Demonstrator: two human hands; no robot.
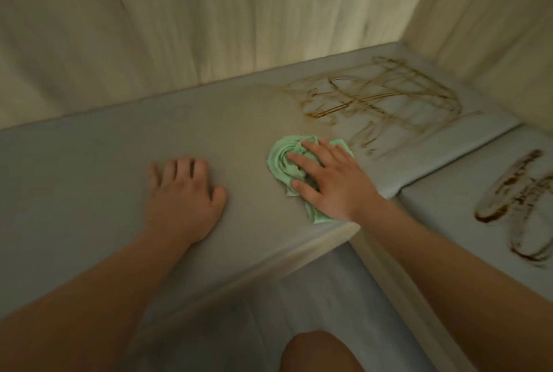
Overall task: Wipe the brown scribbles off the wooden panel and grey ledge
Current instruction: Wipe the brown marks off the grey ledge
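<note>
My right hand [329, 183] presses flat, fingers spread, on a crumpled green cloth [284, 162]. My left hand [182, 195] rests open on the grey ledge [89, 162]. Brown scribbles [380, 99] lie just far-right of the cloth, near the wooden panel [179, 27].

The person's body shows as two hands, two arms and a knee. The left hand [182, 195] is bare, and its edges look a bit blurry. The right hand [329, 183] is bare too and looks sharper, so its knuckles and long fingers [302, 162] are easy to see. The left arm [89, 296] is bare all the way from the wrist to the edge of the picture. The right arm [463, 276] is bare the same way. Both arms look smooth. Low down is a round bare knee [317, 353], cut off by the bottom edge.
</note>
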